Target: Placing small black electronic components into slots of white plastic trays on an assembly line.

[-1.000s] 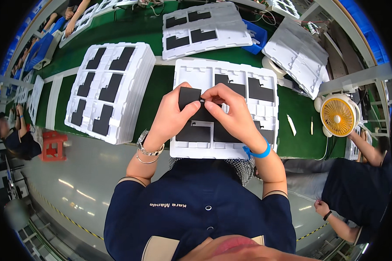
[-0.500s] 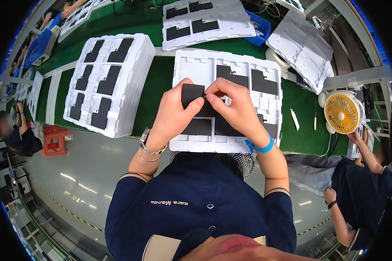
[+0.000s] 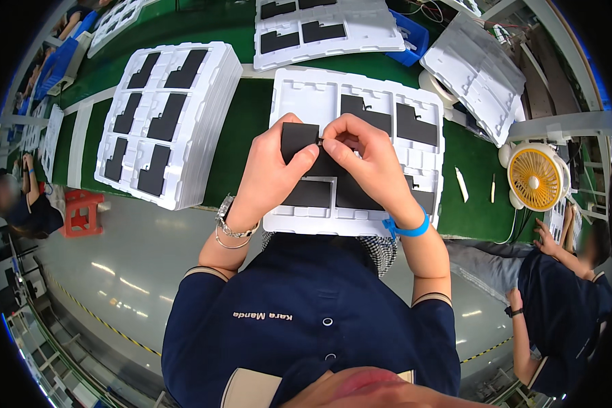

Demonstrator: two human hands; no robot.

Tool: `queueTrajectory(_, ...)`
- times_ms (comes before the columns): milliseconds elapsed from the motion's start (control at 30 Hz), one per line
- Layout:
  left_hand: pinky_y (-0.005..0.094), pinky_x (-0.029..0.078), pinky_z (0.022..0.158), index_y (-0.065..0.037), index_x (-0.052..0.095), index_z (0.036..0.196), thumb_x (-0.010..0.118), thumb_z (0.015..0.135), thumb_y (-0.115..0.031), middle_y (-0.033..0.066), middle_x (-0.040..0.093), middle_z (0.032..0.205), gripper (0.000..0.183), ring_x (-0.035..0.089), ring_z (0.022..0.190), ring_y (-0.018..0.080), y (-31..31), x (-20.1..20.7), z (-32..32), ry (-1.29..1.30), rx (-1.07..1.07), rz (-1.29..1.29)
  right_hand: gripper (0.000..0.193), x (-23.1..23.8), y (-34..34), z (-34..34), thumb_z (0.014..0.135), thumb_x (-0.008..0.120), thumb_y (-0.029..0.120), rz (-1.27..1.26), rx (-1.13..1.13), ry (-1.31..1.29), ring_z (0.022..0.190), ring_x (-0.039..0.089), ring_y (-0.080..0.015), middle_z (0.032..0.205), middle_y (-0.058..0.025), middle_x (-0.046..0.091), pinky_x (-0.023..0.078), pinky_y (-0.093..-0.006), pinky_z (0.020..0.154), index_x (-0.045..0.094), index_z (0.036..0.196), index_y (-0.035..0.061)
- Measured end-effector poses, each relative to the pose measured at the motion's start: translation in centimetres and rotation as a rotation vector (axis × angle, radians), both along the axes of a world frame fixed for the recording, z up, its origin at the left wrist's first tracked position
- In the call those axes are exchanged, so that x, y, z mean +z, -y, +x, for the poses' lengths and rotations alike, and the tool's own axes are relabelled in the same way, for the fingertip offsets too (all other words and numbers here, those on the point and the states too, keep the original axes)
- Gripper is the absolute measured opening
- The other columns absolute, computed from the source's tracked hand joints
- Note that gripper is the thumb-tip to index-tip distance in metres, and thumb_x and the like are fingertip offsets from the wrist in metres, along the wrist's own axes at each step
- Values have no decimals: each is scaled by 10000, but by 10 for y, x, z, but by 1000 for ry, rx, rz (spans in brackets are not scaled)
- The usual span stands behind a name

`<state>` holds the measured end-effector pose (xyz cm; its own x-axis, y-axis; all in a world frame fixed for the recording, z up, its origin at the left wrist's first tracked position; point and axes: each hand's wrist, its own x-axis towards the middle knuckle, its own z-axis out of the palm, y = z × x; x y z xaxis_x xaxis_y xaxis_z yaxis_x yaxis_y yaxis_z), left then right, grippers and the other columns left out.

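Above a white moulded tray (image 3: pixel 306 95), my left hand (image 3: pixel 270 170) grips a flat black battery-like piece (image 3: pixel 299 138) between thumb and fingers. Closed in a pinch, my right hand (image 3: pixel 367 160) holds a tiny dark tab (image 3: pixel 321 141) at that piece's right edge; the fingertips partly hide it. More flat black notched pieces lie in the tray's pockets, among them one behind my right hand (image 3: pixel 366 114), one at the far right (image 3: pixel 416 125) and one below my left hand (image 3: pixel 309 194). The tray's far left pocket holds no piece.
To the left stands a tall tray stack (image 3: pixel 214 129) with black pieces on top. Beyond are another tray (image 3: pixel 368 30), a blue bin (image 3: pixel 415 44) and clear plastic trays (image 3: pixel 472 81). A white slim tool (image 3: pixel 461 185), thin stick (image 3: pixel 493 188) and yellow fan (image 3: pixel 536 178) are right; a co-worker (image 3: pixel 564 292) sits there.
My hands keep nearly the same hold, the right fingers shifting slightly at the tab. The view has tilted a little. At the right, the co-worker's hand has dropped away from the fan.
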<state>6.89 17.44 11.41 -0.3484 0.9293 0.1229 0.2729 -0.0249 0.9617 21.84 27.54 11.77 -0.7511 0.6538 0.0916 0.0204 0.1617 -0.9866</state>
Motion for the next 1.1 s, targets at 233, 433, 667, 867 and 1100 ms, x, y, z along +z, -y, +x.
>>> queueTrajectory(233, 279, 415, 543, -23, 509, 831, 653, 828, -179, 36, 509, 640, 212, 478, 576, 115, -1, -4, 0, 32, -3, -4, 99, 1, 0, 2, 880, 649, 85, -184, 23, -20, 808, 579, -100, 846, -27, 621, 485, -259, 759, 640, 904, -10)
queueTrajectory(433, 284, 414, 543, -29, 494, 817, 642, 829, -179, 35, 506, 638, 212, 475, 576, 114, -1, -2, 1, 51, -12, 7, 54, 0, 5, -1, 868, 648, 27, -212, -5, -158, 848, 572, -92, 898, -24, 639, 470, -242, 770, 665, 894, -17)
queueTrajectory(667, 285, 414, 546, -27, 491, 819, 629, 834, -167, 36, 510, 651, 197, 479, 588, 112, -3, -2, -1, -16, -18, -22, 60, -9, 2, -2, 877, 654, 40, -587, 12, -163, 827, 578, -82, 869, -11, 649, 467, -233, 780, 670, 888, -17)
queueTrajectory(867, 282, 409, 555, -22, 505, 836, 628, 839, -163, 31, 507, 661, 187, 470, 599, 110, -5, -10, -2, 84, -35, -1, 90, -1, 2, -2, 892, 643, 75, -408, 16, -36, 792, 566, -64, 841, 2, 636, 470, -229, 743, 654, 917, -11)
queueTrajectory(1100, 281, 412, 561, -22, 508, 839, 625, 849, -161, 33, 508, 665, 183, 471, 603, 110, -7, -11, 0, 88, -33, 10, 96, -1, 2, -1, 895, 618, 79, -308, -9, -27, 800, 549, -54, 842, 9, 613, 453, -214, 739, 635, 915, -12)
